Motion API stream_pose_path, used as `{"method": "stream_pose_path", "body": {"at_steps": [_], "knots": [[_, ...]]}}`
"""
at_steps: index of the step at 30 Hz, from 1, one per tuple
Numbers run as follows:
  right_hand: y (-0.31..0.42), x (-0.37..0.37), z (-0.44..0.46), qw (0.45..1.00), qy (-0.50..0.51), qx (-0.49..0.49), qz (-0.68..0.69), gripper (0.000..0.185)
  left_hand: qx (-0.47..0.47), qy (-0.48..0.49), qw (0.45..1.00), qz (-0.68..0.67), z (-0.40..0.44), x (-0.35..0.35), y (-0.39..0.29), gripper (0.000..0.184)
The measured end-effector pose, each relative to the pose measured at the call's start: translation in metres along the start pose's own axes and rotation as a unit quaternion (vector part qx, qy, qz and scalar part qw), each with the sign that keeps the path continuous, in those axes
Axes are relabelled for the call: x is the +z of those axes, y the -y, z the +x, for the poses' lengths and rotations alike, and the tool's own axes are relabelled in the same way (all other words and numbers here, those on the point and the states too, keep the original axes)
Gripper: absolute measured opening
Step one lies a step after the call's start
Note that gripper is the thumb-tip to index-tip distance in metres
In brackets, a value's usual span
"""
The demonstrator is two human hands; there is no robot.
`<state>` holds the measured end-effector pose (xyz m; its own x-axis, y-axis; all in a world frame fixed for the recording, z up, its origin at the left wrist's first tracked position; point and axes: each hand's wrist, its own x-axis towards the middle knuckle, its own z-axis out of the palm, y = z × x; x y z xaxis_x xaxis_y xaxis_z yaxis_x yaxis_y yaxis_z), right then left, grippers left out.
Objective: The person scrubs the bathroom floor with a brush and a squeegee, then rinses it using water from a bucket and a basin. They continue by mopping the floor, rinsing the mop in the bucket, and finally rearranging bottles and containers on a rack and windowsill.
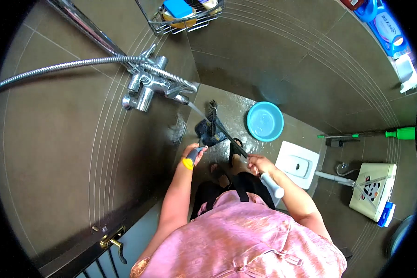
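My left hand [199, 159] is closed around a grey and yellow handle [189, 162], which leads toward a black, wet, pan-like piece [204, 132], perhaps its head. My right hand [260, 164] grips a long-handled brush [227, 135] by its dark shaft. The pale grey grip end [272, 186] of that brush sticks out below my hand. Its black bristled head [212, 113] is beside the black piece, partly over it. Water runs from the tap spout [183, 99] onto the brush and the black piece. Whether the two pieces touch is unclear.
A turquoise basin [265, 121] stands on the wet floor, near a white squat toilet [287, 160]. The chrome mixer tap [146, 88] and shower hose [92, 61] jut from the left wall. A wire rack [185, 28] hangs above. A cream cistern [367, 189] is at right.
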<state>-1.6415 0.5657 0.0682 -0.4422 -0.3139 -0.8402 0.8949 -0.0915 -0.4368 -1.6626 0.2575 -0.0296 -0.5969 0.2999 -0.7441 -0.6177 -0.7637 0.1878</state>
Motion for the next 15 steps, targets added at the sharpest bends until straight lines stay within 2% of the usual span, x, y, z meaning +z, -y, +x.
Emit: {"method": "stream_pose_path", "body": {"at_steps": [1, 2, 4, 6, 7, 8, 10, 12, 15], "knots": [[0.013, 0.001, 0.01, 0.998, 0.025, 0.024, 0.061, 0.026, -0.011, -0.019, 1.0, -0.023, -0.003, 0.0, 0.003, 0.027], [0.017, -0.003, 0.031, 0.993, 0.046, 0.022, 0.103, 0.014, -0.043, 0.013, 0.999, -0.009, -0.002, -0.005, 0.004, 0.027], [0.042, 0.012, 0.05, 0.997, 0.03, 0.01, 0.064, 0.013, -0.044, -0.017, 0.999, 0.01, 0.01, -0.026, 0.016, 0.024], [0.058, 0.021, 0.089, 0.991, 0.001, 0.004, 0.132, 0.009, 0.009, -0.105, 0.994, 0.016, 0.003, -0.013, 0.024, 0.022], [0.061, 0.016, 0.126, 0.986, 0.055, 0.021, 0.158, 0.007, 0.009, -0.111, 0.993, 0.04, -0.004, -0.002, 0.021, 0.023], [0.073, 0.022, 0.148, 0.986, 0.078, 0.008, 0.148, 0.007, 0.024, -0.175, 0.983, 0.051, -0.007, 0.004, 0.021, 0.023], [0.103, 0.033, 0.195, 0.973, 0.125, 0.051, 0.189, 0.01, 0.018, -0.173, 0.985, 0.016, 0.0, -0.003, 0.017, 0.02], [0.127, 0.039, 0.25, 0.947, 0.132, 0.09, 0.278, 0.012, 0.066, -0.18, 0.981, -0.009, -0.003, -0.001, 0.018, 0.017], [0.145, 0.031, 0.329, 0.95, 0.094, 0.102, 0.28, 0.019, 0.034, -0.219, 0.975, 0.02, -0.006, 0.016, 0.004, 0.014]]}}
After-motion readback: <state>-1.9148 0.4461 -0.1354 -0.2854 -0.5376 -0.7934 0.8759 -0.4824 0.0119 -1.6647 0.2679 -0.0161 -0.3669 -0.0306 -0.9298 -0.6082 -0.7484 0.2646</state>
